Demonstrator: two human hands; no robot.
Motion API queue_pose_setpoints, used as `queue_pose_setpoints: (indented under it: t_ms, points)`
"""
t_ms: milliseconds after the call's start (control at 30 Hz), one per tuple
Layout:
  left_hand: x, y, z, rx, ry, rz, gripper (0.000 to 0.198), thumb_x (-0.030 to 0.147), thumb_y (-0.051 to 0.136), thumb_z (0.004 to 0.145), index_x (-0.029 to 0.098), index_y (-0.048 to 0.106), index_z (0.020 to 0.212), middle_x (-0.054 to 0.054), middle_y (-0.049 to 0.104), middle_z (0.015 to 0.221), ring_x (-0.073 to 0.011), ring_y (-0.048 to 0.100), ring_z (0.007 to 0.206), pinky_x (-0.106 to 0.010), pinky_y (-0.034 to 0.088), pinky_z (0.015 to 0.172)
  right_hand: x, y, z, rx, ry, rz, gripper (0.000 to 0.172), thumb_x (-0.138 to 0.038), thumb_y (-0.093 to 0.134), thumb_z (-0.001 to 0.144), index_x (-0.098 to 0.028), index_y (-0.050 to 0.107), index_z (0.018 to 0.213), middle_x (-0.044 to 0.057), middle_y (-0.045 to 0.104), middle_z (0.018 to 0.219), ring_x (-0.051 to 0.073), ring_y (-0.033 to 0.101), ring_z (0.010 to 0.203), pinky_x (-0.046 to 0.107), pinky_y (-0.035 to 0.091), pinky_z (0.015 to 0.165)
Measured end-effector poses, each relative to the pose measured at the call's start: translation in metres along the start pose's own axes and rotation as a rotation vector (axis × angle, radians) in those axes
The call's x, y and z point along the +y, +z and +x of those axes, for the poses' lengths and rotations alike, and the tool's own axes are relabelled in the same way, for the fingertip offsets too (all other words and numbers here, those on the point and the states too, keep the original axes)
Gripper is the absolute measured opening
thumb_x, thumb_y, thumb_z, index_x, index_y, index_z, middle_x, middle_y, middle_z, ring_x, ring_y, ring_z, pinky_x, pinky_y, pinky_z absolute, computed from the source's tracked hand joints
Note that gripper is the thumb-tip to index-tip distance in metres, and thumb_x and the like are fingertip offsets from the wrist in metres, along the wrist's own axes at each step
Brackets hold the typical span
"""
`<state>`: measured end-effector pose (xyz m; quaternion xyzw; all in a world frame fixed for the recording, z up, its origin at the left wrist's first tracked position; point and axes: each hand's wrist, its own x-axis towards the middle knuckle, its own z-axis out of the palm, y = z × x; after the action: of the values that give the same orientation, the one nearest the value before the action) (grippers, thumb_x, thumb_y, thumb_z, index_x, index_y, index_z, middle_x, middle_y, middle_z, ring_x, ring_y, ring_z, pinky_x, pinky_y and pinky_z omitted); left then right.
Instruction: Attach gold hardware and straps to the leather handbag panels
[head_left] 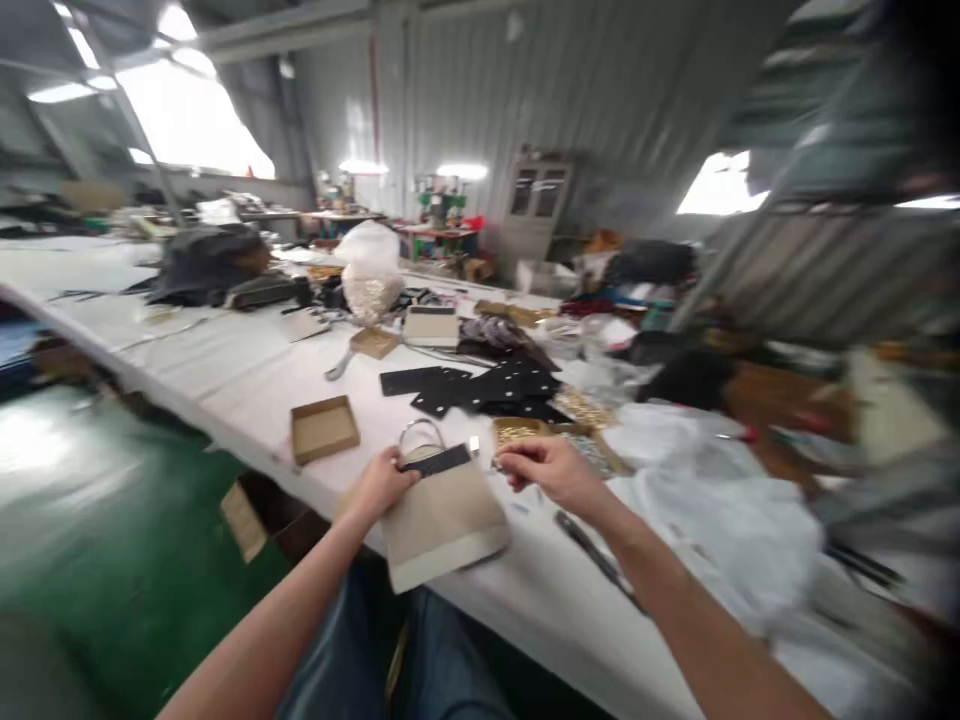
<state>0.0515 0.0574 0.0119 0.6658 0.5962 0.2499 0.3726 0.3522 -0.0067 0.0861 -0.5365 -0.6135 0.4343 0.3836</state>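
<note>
My left hand [384,488] grips the upper left corner of a beige bag panel [446,520] with a dark strip along its top edge. The panel tilts over the table's front edge above my lap. Behind its top stands a metal ring [421,434], partly hidden by the panel. My right hand [551,470] is pinched just right of the panel, at a small box of gold-coloured metal pieces [517,428]. Something small and shiny shows at its fingertips, too small and blurred to name. Under the right forearm lies a dark-handled tool [592,552].
An open cardboard box [324,428] sits left on the white table [247,385]. Black pieces [487,388] lie beyond the panel, with another beige panel [431,326] behind them. White plastic bags [712,500] crowd the right side. An open carton [262,515] stands on the floor.
</note>
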Motion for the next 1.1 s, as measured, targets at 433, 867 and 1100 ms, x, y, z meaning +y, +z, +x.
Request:
queue_pose_setpoints:
  t_ms: [433, 867, 1100]
  points:
    - [-0.054, 0.0, -0.003, 0.193, -0.078, -0.041, 0.032, 0.035, 0.091, 0.079, 0.024, 0.064, 0.092, -0.005, 0.073, 0.086, -0.0235, 0.062, 0.08, -0.034, 0.038, 0.071, 0.054, 0.097, 0.107, -0.323, -0.202, -0.405, 0.038, -0.053, 0.07, 0.1, -0.02, 0.088, 0.102, 0.005, 0.084, 0.098, 0.022, 0.071, 0.091, 0.031, 0.053, 0.086]
    - [-0.045, -0.006, -0.007, 0.179, -0.117, -0.004, 0.028, 0.035, 0.089, 0.082, 0.025, 0.067, 0.096, -0.004, 0.076, 0.09, -0.0245, 0.065, 0.083, -0.033, 0.039, 0.071, 0.068, 0.113, 0.12, -0.291, -0.331, -0.522, 0.024, -0.036, 0.069, 0.103, -0.024, 0.089, 0.1, 0.007, 0.084, 0.104, 0.025, 0.074, 0.096, 0.034, 0.053, 0.088]
    - [-0.047, -0.006, -0.007, 0.187, -0.116, 0.012, 0.031, 0.039, 0.088, 0.081, 0.027, 0.062, 0.091, 0.0, 0.073, 0.087, -0.0236, 0.065, 0.083, -0.031, 0.038, 0.07, 0.073, 0.119, 0.107, -0.197, -0.367, -0.559, 0.022, -0.032, 0.066, 0.108, -0.03, 0.087, 0.106, 0.005, 0.08, 0.113, 0.025, 0.074, 0.098, 0.036, 0.054, 0.09]
